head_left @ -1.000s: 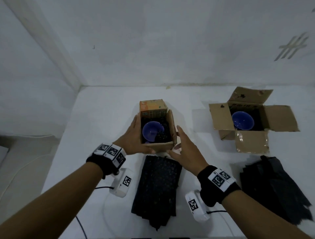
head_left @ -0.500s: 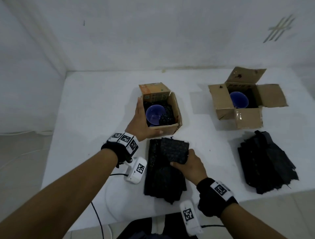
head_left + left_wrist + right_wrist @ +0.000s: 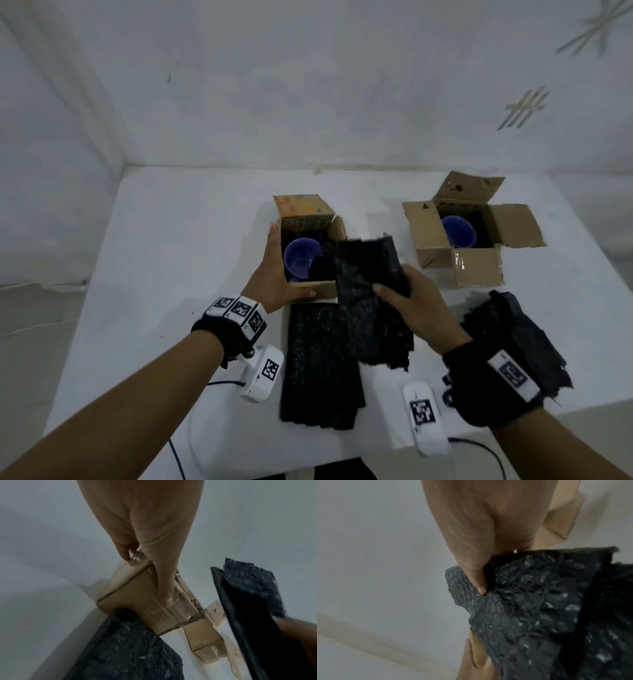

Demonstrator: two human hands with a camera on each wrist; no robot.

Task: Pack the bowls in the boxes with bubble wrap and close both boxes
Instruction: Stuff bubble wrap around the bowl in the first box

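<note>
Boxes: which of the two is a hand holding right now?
The left box, the one with the orange printed flap. The left hand grips its near-left corner; the right box, flaps spread open, stands untouched.

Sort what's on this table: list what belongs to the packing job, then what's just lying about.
Job:
left box, held by left hand
right box
two blue bowls
bubble wrap sheet in right hand
two wrap stacks

Lying about:
cable

Both bare forearms wear a black fabric wrist strap [image 3: 228, 329] with white square-coded marker tags [image 3: 239, 308]. Under each wrist hangs a white plastic camera unit [image 3: 263, 373] with a thin dark cable [image 3: 222, 383].
</note>
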